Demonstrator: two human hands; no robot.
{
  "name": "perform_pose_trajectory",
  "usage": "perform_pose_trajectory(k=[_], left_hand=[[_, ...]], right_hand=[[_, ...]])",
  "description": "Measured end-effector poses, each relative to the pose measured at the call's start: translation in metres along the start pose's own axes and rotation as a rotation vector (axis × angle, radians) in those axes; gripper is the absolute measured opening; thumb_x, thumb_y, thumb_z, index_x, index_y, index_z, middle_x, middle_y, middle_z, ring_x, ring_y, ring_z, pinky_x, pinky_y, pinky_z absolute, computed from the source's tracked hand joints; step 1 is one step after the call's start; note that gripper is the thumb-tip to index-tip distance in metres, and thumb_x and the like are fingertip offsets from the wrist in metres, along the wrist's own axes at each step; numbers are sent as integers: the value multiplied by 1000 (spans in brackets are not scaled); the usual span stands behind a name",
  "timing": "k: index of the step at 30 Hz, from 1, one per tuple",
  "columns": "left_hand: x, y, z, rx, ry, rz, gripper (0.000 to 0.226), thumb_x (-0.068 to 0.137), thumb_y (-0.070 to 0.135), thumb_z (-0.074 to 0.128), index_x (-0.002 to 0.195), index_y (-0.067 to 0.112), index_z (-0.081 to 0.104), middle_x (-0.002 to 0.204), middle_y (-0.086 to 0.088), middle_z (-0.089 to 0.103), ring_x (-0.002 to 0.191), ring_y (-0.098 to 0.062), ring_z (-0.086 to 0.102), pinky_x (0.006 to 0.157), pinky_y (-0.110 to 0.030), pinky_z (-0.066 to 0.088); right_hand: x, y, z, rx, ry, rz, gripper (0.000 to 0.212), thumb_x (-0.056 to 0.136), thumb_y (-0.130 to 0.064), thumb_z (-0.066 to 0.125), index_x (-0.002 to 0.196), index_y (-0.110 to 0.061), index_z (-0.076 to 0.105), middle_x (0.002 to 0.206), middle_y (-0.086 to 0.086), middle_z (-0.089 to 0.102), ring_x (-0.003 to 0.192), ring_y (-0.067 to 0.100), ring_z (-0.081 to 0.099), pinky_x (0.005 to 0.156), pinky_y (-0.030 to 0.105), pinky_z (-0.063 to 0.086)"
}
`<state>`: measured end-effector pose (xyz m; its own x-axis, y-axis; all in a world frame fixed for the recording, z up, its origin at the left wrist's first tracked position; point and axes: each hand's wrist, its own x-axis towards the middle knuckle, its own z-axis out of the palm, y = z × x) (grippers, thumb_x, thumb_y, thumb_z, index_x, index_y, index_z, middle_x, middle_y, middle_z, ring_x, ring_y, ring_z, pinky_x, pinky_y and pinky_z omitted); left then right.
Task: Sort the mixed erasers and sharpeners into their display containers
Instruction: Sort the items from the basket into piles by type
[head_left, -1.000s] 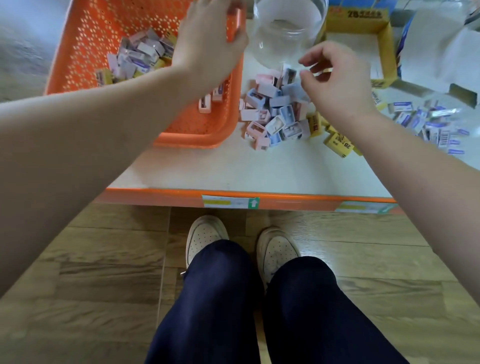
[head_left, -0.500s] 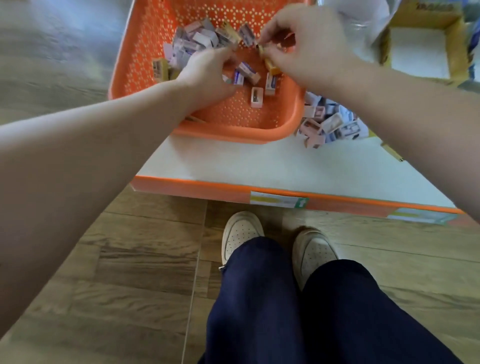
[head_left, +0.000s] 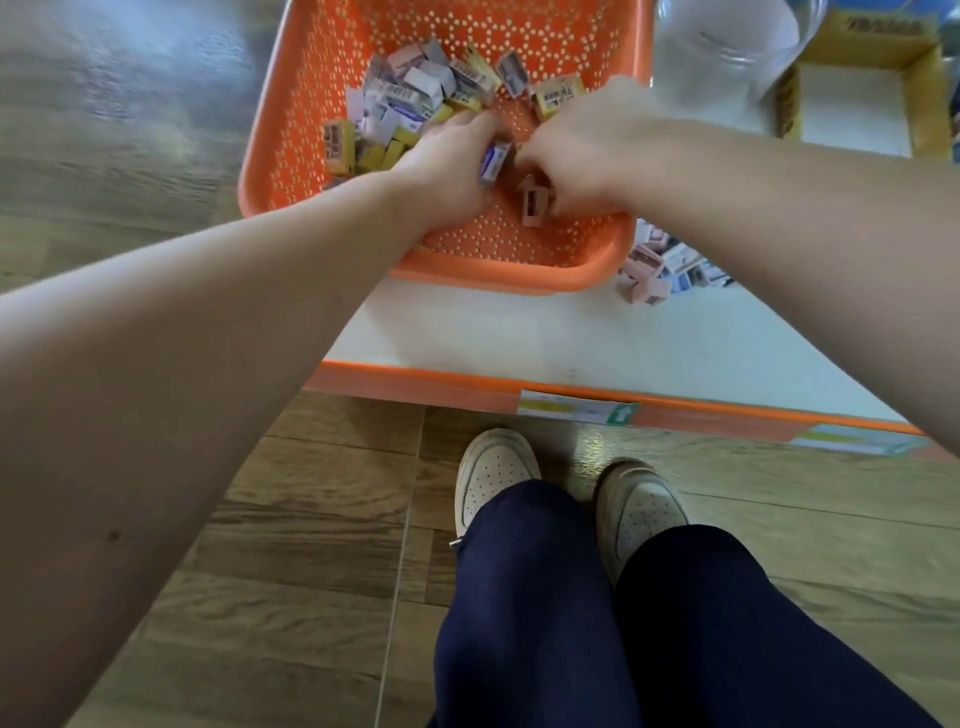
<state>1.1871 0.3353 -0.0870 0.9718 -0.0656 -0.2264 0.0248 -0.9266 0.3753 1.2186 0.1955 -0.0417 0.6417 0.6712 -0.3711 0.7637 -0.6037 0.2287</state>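
Orange basket (head_left: 498, 275), right hand (head_left: 587, 150) curled round a pink sharpener (head_left: 532, 203) mid-basket, left hand (head_left: 447, 166) against a blue eraser (head_left: 493, 162), grip too blurry to call, mixed pile (head_left: 415, 104) at basket's far end

The white surface (head_left: 519, 332) with an orange edge holds 1 orange basket (head_left: 498, 273), 1 clear jar (head_left: 722, 57) and 1 yellow box (head_left: 788, 106). Small pink sharpeners (head_left: 647, 270) lie piled just beside the basket.
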Motion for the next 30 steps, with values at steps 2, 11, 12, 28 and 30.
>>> perform_pose_trajectory(k=[2,11,12,28,30], left_hand=[[1,-1,1,10,3,-24,58,84,17,60,138,17,39,141,-13,38,129,-35,36,105,-40,32],[-2,-1,-2,-7,44,-93,55,82,24,66,133,13,49,135,-15,42,124,-32,42,102,-35,34],[-3,0,-3,-10,52,-92,55,82,24,66,133,13,49,134,-15,43,124,-32,42,101,-34,34],[-12,8,-23,-91,254,-133,49,79,26,68,125,16,55,127,-7,52,117,-22,45,86,-23,32],[-18,12,-34,-123,307,-106,51,79,27,67,126,16,53,128,-6,49,116,-21,45,86,-19,30]], right_hand=[[2,0,-1,-6,-28,-5,26,83,-42,60,106,-30,60,81,1,49,81,26,48,69,34,38],[1,0,0,34,-5,-3,22,80,-45,63,88,-26,54,75,1,46,78,26,45,68,35,38],[1,0,1,39,11,2,22,79,-43,62,86,-25,52,73,1,46,77,26,46,68,35,39],[-10,8,6,600,492,104,42,81,-23,57,122,-14,55,124,12,46,110,24,48,87,28,40],[-22,15,4,680,540,150,42,81,-19,56,122,-13,56,123,13,47,110,20,47,83,14,32]])
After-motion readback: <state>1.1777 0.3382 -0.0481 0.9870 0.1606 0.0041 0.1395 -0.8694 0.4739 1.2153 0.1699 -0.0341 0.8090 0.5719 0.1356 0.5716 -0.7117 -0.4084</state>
